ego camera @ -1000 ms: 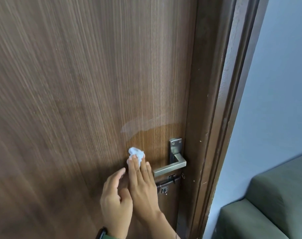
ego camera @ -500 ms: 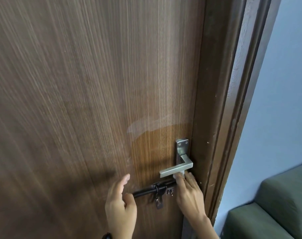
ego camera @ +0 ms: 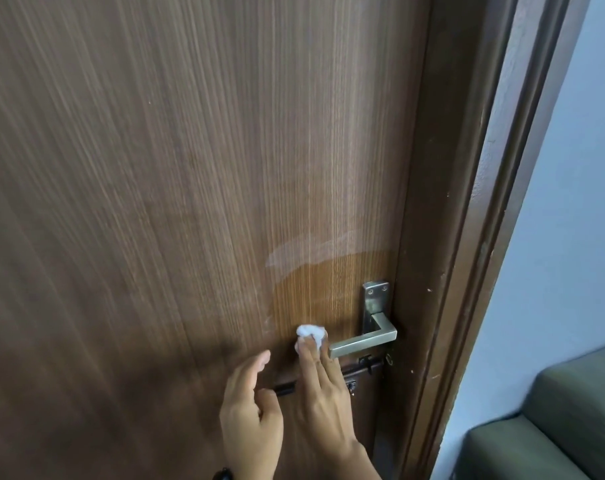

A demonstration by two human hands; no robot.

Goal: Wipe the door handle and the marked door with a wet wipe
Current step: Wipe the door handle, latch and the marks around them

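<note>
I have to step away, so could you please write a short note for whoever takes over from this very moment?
Right hand: straight fingers press the balled wet wipe against the door, just left of the free end of the door handle.
Left hand: relaxed, holding nothing, beside the right hand near the black bolt.
Done: a darker wiped patch shows above the wipe, beside the handle plate, with a pale streak along its top.
Left: the rest of the door looks unwiped; whether the handle is finished cannot be told, so go over it again.
</note>
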